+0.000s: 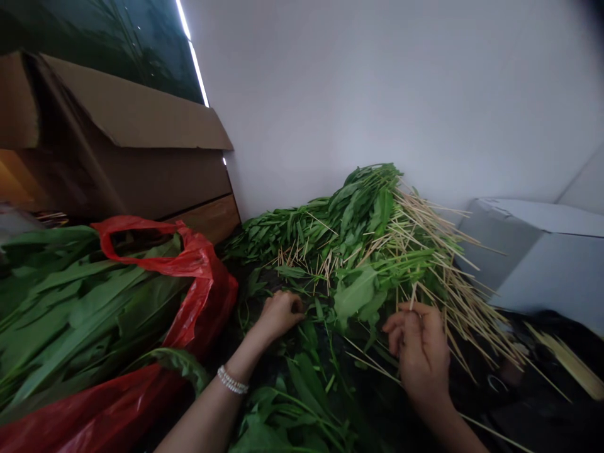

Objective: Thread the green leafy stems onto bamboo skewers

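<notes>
My right hand pinches a thin wooden skewer between thumb and fingers, its tip pointing up. At the middle my left hand, with a beaded bracelet on the wrist, is closed low over loose green leaves; whatever its fingers hold is hidden. Behind both hands lies a large heap of skewered leafy greens, with many bare skewer ends sticking out to the right. More loose leafy greens lie in front, between my forearms.
A red plastic bag full of long green leaves stands on the left. Behind it is an open cardboard box. A white box sits at right, near a bundle of pale skewers. A white wall rises behind.
</notes>
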Demonstrator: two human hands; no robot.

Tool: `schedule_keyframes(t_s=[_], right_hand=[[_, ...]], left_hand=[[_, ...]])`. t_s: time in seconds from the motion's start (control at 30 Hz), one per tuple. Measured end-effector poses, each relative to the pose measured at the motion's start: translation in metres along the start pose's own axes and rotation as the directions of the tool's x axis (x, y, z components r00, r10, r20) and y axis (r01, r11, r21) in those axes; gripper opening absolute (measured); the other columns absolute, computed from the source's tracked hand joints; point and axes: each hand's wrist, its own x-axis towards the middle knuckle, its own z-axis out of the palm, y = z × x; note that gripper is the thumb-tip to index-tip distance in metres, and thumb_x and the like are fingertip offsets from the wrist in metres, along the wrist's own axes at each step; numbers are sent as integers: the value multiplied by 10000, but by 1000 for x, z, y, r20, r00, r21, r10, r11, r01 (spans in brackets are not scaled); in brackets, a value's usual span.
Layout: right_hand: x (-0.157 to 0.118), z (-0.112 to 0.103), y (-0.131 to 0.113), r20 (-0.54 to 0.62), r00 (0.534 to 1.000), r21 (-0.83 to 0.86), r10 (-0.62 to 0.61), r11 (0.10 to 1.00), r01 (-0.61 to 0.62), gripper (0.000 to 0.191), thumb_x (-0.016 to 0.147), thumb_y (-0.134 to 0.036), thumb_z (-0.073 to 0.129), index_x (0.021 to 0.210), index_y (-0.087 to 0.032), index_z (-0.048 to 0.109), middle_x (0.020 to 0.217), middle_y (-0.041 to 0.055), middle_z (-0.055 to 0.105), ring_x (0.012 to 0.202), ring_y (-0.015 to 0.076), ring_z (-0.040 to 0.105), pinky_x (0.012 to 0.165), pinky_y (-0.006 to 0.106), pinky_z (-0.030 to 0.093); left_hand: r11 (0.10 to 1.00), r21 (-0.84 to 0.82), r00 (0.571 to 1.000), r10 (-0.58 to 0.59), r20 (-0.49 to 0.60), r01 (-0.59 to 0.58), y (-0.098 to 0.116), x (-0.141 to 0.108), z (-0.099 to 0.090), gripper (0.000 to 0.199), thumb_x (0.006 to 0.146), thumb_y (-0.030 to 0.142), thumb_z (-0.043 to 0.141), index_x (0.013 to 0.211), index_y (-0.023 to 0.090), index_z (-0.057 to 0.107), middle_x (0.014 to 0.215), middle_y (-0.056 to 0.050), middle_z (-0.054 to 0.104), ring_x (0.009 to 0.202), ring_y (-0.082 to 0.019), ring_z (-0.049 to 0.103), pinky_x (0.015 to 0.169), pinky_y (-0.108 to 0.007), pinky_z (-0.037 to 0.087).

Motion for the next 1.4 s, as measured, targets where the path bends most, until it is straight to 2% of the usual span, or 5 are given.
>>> schedule_keyframes(t_s=[0.3,0.53,0.63,0.87,1.4], right_hand=[[-6,3,-4,66,996,-99,-62,993,68,202,959,-387,361,1003,-223,469,675,-38,567,419,69,450,415,191,374],[-11,9,6,508,837,-321,-203,857,403,212,960,-267,342,1034,-234,537,659,-37,551,561,110,551,558,220,413],[-12,12,10,563,807,-367,-179,821,439,249,961,-241,317,1039,-226,554,715,-9,596,635,132,599,591,233,425],[-12,12,21,533,826,-403,-184,803,439,276,952,-240,330,1071,-194,575,832,38,670,734,161,653,658,251,467],[-12,12,21,536,821,-419,-195,784,459,301,936,-218,337,1093,-186,592,924,52,703,811,174,680,698,263,505]], left_hand=[[848,-492,905,-36,-424,-197,3,9,-7,190,777,197,616,961,189,661,897,-53,711,873,-201,631,814,-300,451],[161,-987,991,-128,-39,-18,15,4,-10,324,678,339,765,925,139,699,836,-68,740,753,-169,665,741,-267,491],[14,-999,988,-147,45,47,18,2,-9,325,651,329,798,899,136,715,808,-56,737,710,-133,654,703,-227,484],[-85,-995,993,-105,54,46,21,2,-5,280,618,307,826,811,126,736,796,-44,738,694,-123,643,710,-229,481],[-59,-995,992,-97,81,75,18,1,-2,265,603,261,837,814,129,745,765,-44,741,662,-122,647,708,-241,490]])
